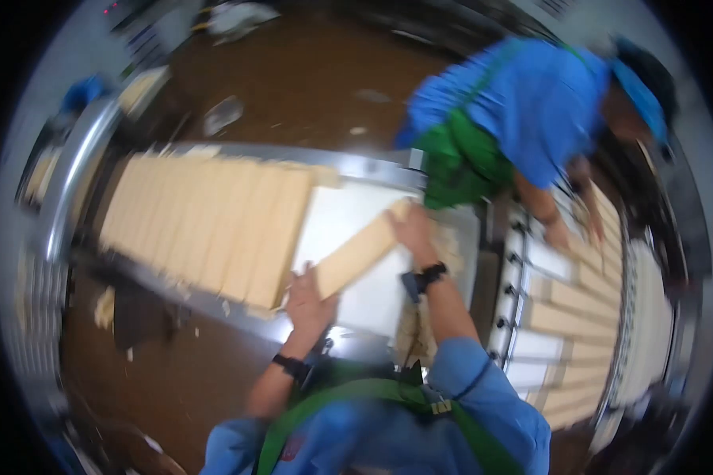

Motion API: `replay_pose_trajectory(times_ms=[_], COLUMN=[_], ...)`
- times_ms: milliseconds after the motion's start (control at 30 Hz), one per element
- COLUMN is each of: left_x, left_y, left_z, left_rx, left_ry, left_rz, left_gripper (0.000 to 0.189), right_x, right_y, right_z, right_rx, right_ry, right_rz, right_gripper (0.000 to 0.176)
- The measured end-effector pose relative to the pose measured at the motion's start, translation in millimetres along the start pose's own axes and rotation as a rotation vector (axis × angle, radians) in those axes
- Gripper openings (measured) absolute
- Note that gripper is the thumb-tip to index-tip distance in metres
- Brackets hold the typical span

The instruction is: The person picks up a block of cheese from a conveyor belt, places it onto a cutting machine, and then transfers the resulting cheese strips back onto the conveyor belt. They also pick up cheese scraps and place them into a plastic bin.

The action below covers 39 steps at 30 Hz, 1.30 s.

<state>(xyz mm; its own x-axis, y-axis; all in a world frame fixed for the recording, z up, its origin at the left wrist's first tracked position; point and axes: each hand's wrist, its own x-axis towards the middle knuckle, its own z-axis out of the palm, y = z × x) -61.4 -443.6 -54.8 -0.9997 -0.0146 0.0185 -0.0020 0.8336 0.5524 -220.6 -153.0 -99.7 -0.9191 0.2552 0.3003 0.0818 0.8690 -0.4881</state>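
A long, pale yellow dough strip [363, 252] lies slantwise between my two hands, over a white work surface [356, 313]. My left hand [307, 303] grips its near end, beside the edge of a wide row of similar dough strips [206, 226]. At the far end, my right hand [413, 231] is closed around the strip, with fingers over its tip. Those strips in the row lie side by side, pressed close together, on the left part of the surface. Motion blur softens the fingers' outlines.
Across to the right, a co-worker in blue [523, 111] with a green apron bends over a conveyor [543, 340] carrying more strips. A metal roller [79, 178] stands at the left. Scraps lie on the brown floor [293, 71] and along the metal table edge [245, 321].
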Motion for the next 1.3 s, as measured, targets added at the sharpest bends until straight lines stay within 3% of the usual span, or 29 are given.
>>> replay_pose_trajectory(times_ms=[33, 67, 100, 167, 333, 400, 467, 500, 533, 600, 667, 733, 767, 800, 833, 867, 933, 1000, 1067, 1167, 1233, 1300], left_x=[1, 1, 3, 6, -8, -25, -41, -50, -62, -86, -109, -133, -144, -150, -154, -157, -156, -149, -151, -165, -171, -171], left_y=[6, -4, -4, 20, 55, 85, 129, 148, 177, 235, 285, 331, 352, 369, 381, 391, 408, 419, 421, 423, 425, 420], left_z=[-7, 9, 15, 11, 21, 30, 45, 59, 58, 56, 57, 55, 55, 58, 64, 70, 88, 115, 143, 177, 183, 181], left_rx=[0.071, 0.133, 0.154, 0.037, 0.02, -0.013, -0.132, -0.16, -0.187, -0.232, -0.258, -0.264, -0.234, -0.205, -0.205, -0.182, -0.153, -0.209, -0.252, -0.352, -0.409, -0.456], left_ry=[-0.093, -0.104, -0.164, -0.12, -0.027, -0.011, 0.014, 0.02, -0.056, -0.181, -0.294, -0.362, -0.491, -0.617, -0.618, -0.661, -0.705, -0.776, -0.778, -0.774, -0.771, -0.818], left_rz=[0.01, 0.021, -0.041, -0.126, 0.09, 0.175, 0.359, 0.421, 0.5, 0.659, 0.802, 0.872, 0.878, 0.88, 0.884, 0.902, 0.925, 0.879, 0.873, 0.827, 0.781, 0.726], left_gripper=[0.119, 0.113, 0.116, 0.098, 0.085, 0.083, 0.08, 0.081, 0.081, 0.082, 0.081, 0.081, 0.078, 0.075, 0.075, 0.071, 0.068, 0.063, 0.063, 0.063, 0.062, 0.065], right_x=[1, -6, -10, -18, -85, -121, -153, -171, -188, -217, -242, -270, -286, -300, -308, -311, -312, -303, -299, -299, -310, -317], right_y=[3, 4, 3, -14, 5, 23, 40, 74, 108, 136, 171, 220, 247, 277, 300, 314, 329, 331, 322, 290, 274, 240], right_z=[6, 13, 10, -24, -114, -165, -237, -247, -257, -318, -368, -396, -403, -409, -412, -414, -420, -431, -438, -427, -394, -372], right_rx=[-0.089, -0.112, -0.024, 0.014, 0.065, 0.153, 0.151, -0.021, -0.194, -0.135, -0.138, -0.179, -0.183, -0.19, -0.195, -0.194, -0.467, -0.472, -0.667, -0.737, -0.63, -0.331], right_ry=[-0.148, 0.0, -0.056, -0.084, 0.121, 0.261, 0.427, 0.541, 0.648, 0.908, 0.991, 0.971, 0.978, 0.846, 0.71, 0.714, 0.282, 0.229, 0.277, 0.33, 0.365, 0.248], right_rz=[-0.012, -0.132, -0.058, 0.075, 0.16, 0.367, 0.424, 0.43, 0.431, 0.483, 0.588, 0.753, 0.757, 0.822, 0.885, 0.888, 0.96, 1.023, 1.067, 0.964, 0.744, 0.612], right_gripper=[0.053, 0.049, 0.049, 0.055, 0.051, 0.057, 0.057, 0.054, 0.05, 0.042, 0.036, 0.036, 0.036, 0.038, 0.04, 0.04, 0.044, 0.048, 0.054, 0.06, 0.067, 0.072])
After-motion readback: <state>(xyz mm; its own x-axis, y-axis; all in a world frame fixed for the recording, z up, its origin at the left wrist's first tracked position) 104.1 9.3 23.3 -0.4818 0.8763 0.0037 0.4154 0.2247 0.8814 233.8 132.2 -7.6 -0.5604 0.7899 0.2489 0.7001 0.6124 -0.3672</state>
